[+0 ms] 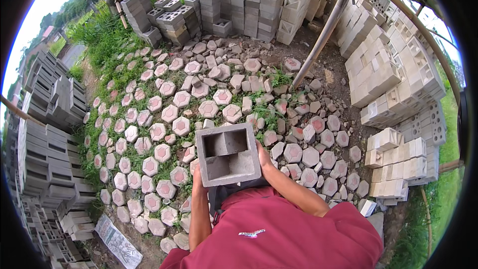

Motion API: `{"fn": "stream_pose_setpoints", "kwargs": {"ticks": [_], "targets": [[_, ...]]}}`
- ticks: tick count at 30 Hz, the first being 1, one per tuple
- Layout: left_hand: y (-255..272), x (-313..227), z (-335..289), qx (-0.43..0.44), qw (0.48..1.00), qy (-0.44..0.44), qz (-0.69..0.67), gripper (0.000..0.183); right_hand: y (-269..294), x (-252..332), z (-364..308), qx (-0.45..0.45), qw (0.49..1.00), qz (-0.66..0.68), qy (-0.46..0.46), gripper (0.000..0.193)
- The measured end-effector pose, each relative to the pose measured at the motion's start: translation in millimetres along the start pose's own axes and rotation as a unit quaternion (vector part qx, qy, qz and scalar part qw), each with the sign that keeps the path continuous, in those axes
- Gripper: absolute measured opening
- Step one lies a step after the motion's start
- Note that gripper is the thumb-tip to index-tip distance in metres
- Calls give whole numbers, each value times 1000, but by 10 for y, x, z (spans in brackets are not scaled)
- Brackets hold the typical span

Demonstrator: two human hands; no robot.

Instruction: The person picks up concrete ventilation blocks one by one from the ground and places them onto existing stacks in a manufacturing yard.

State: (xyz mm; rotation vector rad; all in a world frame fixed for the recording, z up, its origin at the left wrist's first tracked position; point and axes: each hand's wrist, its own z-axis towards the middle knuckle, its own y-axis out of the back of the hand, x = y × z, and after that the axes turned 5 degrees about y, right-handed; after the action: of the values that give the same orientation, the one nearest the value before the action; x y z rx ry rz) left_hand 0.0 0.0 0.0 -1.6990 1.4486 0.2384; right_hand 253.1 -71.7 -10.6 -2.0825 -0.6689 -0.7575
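Note:
A square grey concrete ventilation block (228, 155) is held up in front of my body, its open face turned upward. Thin slanted partitions split its inside into several hollow cells. My left hand (198, 176) grips the block at its lower left side. On the opposite side, my right hand (264, 157) presses against the right wall. Most fingers of both hands are hidden beside or beneath the block. Below it, the ground is paved with hexagonal stones (180, 126) that have reddish centres.
Grey hollow blocks (210, 7) stand stacked at the back. Pale block stacks (373, 69) line the right, and more grey stacks (45, 154) run along the left. A slanting pole (323, 30) rises at the back right. Broken stones (303, 107) and grass lie between pavers; a printed sheet (118, 241) lies lower left.

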Motion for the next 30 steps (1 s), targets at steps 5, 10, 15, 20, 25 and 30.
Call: {"fn": "stream_pose_setpoints", "kwargs": {"ticks": [5,10,15,20,25,30], "targets": [[-608,-602,487,11,999,-37,15,31,-293,654,493,-11,998,15,65,51],[-342,-954,1195,25,999,12,19,31,-465,611,1300,4,998,49,35,49],[-250,-1678,1919,51,997,12,60,35,-1085,773,1876,-21,997,30,72,46],[-211,-2551,2520,72,995,19,73,36,-1764,939,2456,-93,993,6,74,47],[-335,-3349,2853,59,985,43,156,38,-2171,937,2912,-128,983,42,123,50],[-417,-3730,3363,79,980,34,177,43,-2303,1121,3401,-76,981,87,153,48]]}}
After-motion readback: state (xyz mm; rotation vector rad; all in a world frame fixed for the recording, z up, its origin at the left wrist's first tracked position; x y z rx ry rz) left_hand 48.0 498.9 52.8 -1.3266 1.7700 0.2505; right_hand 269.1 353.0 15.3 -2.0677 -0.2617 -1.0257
